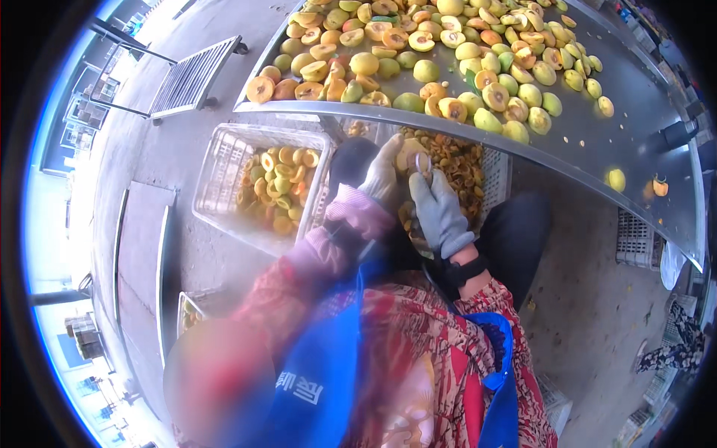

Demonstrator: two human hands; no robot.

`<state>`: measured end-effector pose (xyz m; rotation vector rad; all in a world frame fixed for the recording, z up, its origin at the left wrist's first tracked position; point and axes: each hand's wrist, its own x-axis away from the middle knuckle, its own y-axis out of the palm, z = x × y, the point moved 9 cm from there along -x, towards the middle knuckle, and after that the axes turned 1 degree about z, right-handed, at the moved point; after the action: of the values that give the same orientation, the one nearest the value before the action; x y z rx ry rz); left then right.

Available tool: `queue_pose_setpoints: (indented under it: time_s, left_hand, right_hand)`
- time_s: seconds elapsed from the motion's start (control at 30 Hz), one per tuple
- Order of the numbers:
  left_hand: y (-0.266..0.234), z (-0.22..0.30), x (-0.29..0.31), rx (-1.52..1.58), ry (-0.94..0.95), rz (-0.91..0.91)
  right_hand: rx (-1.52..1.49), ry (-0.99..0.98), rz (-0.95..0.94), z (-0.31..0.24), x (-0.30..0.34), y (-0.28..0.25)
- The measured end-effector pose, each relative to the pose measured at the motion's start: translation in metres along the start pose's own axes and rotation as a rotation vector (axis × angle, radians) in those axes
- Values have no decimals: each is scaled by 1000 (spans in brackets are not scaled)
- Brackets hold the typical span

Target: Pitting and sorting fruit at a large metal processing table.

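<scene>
My left hand [382, 176], in a pale knit glove, is closed on a yellow peach half [408, 154] just beyond the steel table's near edge. My right hand [440, 212], gloved in grey-white with a dark band at the wrist, meets it from the right. Its fingers are pinched around a small shiny metal loop tool [421, 161], which touches or nearly touches the fruit. How far the loop goes into the flesh cannot be made out. Beneath both hands lies a crate of peach scraps [467, 173], partly hidden by my gloves and knees.
On the steel table [597, 142] lie many whole and halved peaches [426, 71]. A white plastic crate [213, 175] with cut peach halves [280, 183] stands to my left. Farther left is a slatted cart [196, 78]. A grey crate [637, 237] sits under the table's right end.
</scene>
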<state>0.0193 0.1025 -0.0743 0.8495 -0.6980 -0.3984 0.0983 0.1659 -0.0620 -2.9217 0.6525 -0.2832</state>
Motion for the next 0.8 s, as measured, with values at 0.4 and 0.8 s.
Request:
queue_pose_setpoints:
  time_s: [0.4, 0.8]
  left_hand:
    - [-30, -16, -14, -564, -5, 105]
    - [-23, -30, -14, -155, -114, 99]
  right_hand:
    - [499, -413, 65, -18, -12, -16]
    - [489, -7, 253, 31, -23, -55]
